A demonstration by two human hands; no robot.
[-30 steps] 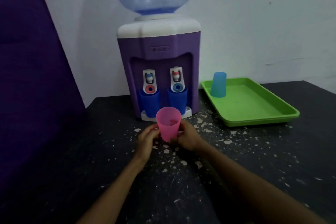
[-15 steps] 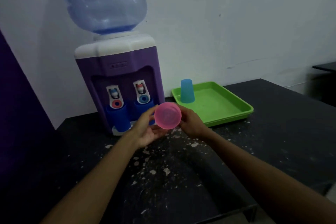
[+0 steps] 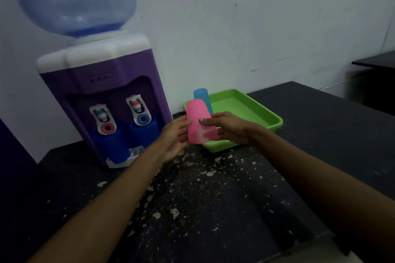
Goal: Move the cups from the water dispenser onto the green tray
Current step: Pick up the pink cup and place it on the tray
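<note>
A pink cup hangs upside down, tilted, just above the near left corner of the green tray. My right hand grips its right side, and my left hand touches its left side with fingers spread. A light blue cup stands upside down in the tray's far left corner, partly hidden behind the pink one. Two dark blue cups sit under the taps of the purple water dispenser.
The dispenser with its big water bottle stands at the left against a white wall. The black table is speckled with white flakes. Its right edge runs behind the tray; a second dark surface lies at far right.
The pink cup went from upright on the table to lifted, turned over and carried right toward the tray. My view swung to the right with it.
</note>
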